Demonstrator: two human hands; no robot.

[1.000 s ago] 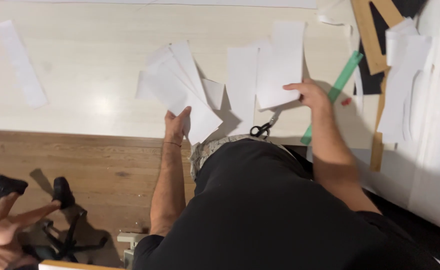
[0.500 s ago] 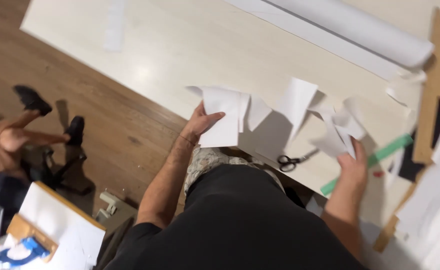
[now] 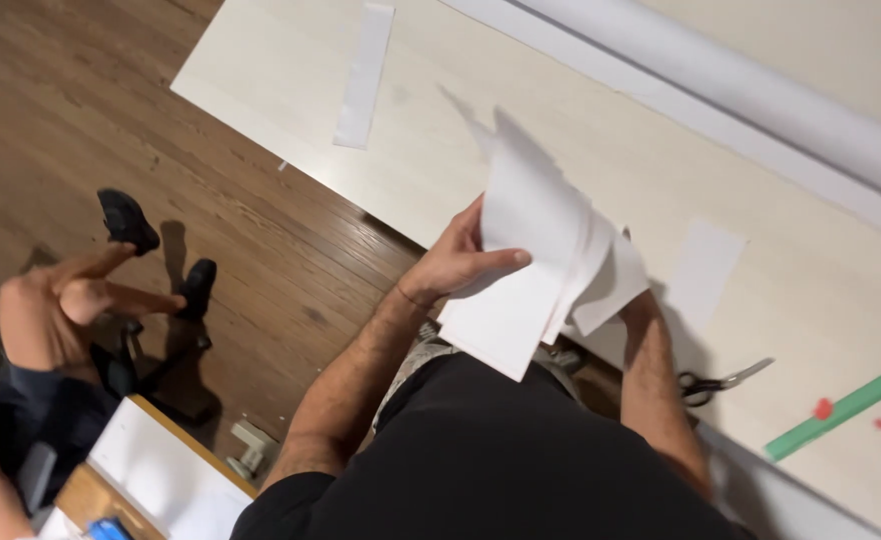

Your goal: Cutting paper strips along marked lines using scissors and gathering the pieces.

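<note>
A stack of white paper sheets [image 3: 546,265] is held above the near edge of the worktop [image 3: 291,70], in front of the person's torso; the left hand [image 3: 456,262] is clamped on the stack's left edge, thumb laid across the front face, fingers behind. The right hand is hidden behind the sheets; only the right forearm [image 3: 661,390] is seen rising to the stack's lower right side, so whether that grip is closed on the paper cannot be told. The stack's long axis is tilted, running from lower left near the torso to upper right over the worktop; the left hand is the nearer and the only confirmed hold. A loose paper strip [image 3: 366,75] lies well apart at the far left of the worktop; one small sheet [image 3: 706,275] lies just right of the stack; scissors [image 3: 721,380] and a green ruler [image 3: 846,405] lie further right, near the worktop's edge. Another person's legs [image 3: 71,300] are seen at the left over the wooden floor [image 3: 111,110].
</note>
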